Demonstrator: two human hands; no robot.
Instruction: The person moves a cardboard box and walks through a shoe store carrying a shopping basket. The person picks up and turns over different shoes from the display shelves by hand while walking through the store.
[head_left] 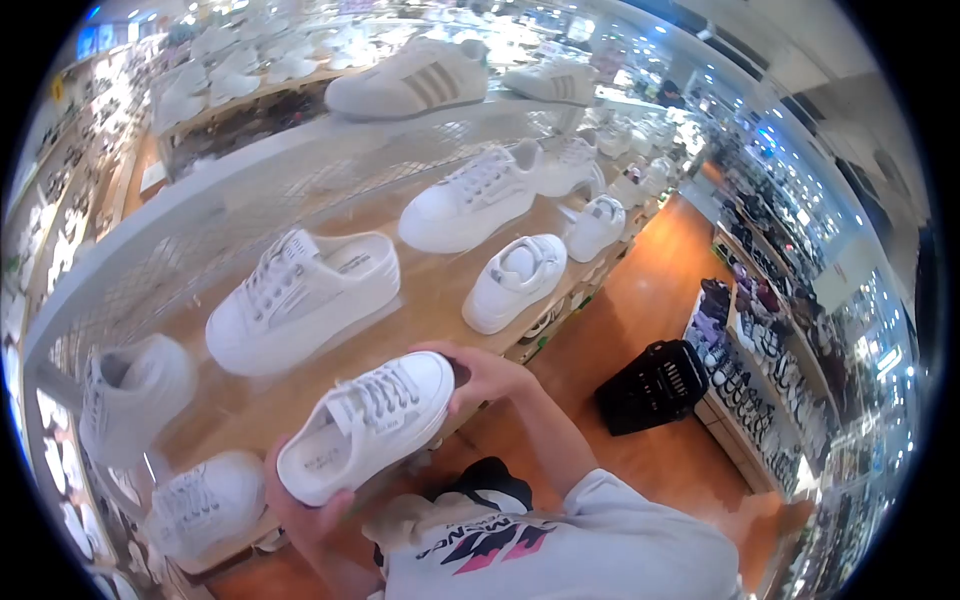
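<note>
A white lace-up sneaker [385, 415] is held between my two hands above the front edge of the wooden display shelf [240, 410]. Its toe points up and to the right, and printed lettering shows on the insole at the heel end. My right hand [482, 378] grips the toe. Around the heel end curls my left hand [305, 515], its thumb along the side. Behind the held shoe stands another white sneaker [305, 300] on the shelf. A further white sneaker [210, 500] sits just left of my left hand.
More white sneakers [470, 200] line the shelf, and a striped one [410, 80] rests on the upper rack. A black basket [655, 388] stands on the orange-brown floor [650, 270] to the right. Beyond it run low racks of dark shoes [755, 370].
</note>
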